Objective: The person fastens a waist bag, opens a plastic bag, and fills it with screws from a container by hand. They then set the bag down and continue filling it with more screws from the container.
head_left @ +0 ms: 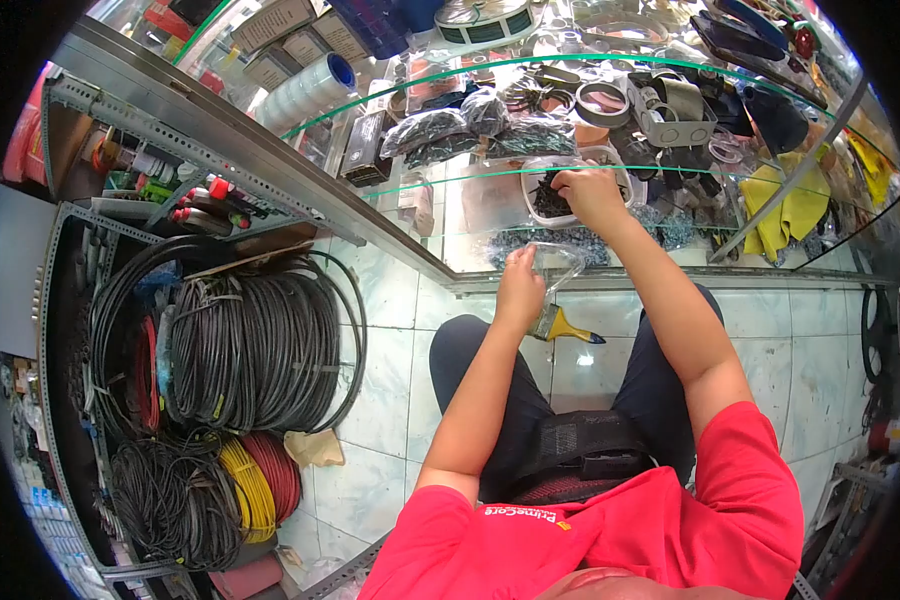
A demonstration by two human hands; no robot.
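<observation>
My right hand point(592, 197) reaches onto the glass shelf, over a white plastic tub point(622, 160). Its fingers are curled down among the small black pieces point(550, 203) inside; what they pinch is hidden. Lower and to the left, my left hand point(521, 290) is closed on a clear plastic bag point(568, 262), which hangs off to its right in front of the shelf. Beneath the bag, a paintbrush point(562, 325) with a yellow handle and blue tip lies on the tiled floor between my legs.
Black-filled plastic bags point(440, 135) lie behind the tub, beside a grey metal box point(675, 110). A yellow cloth point(785, 205) is on the right. Glass shelf edges point(450, 181) run near my hands. Coiled black cable point(255, 345) fills the left rack.
</observation>
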